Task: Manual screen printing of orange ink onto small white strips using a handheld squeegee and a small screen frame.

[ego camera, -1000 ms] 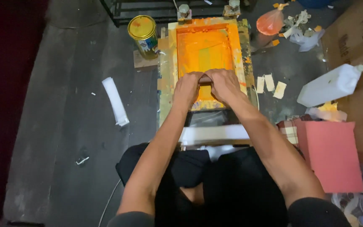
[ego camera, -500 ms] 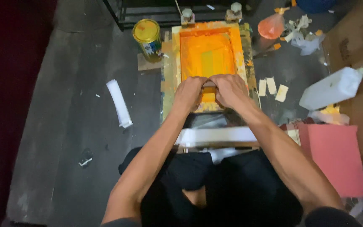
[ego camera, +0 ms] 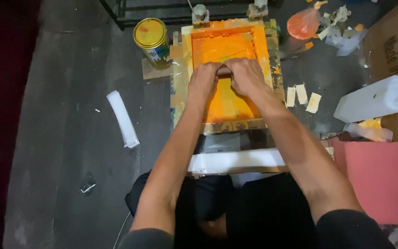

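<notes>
left hand [ego camera: 203, 79] and right hand [ego camera: 244, 76] grip a squeegee [ego camera: 223, 71] mid-screen on the orange printing frame [ego camera: 226, 76]; paint can [ego camera: 152, 42] just beside its far-left corner.

Your head camera looks steeply down, close over the printing frame [ego camera: 229, 74] at twelve o'clock; no second view.

Both hands [ego camera: 224, 76] have pushed the squeegee [ego camera: 224, 71] up the orange screen [ego camera: 226, 99] (away from the body).

Paint tin [ego camera: 152, 41], white jug [ego camera: 376, 99], perhaps foam [ego camera: 377, 177]
</notes>
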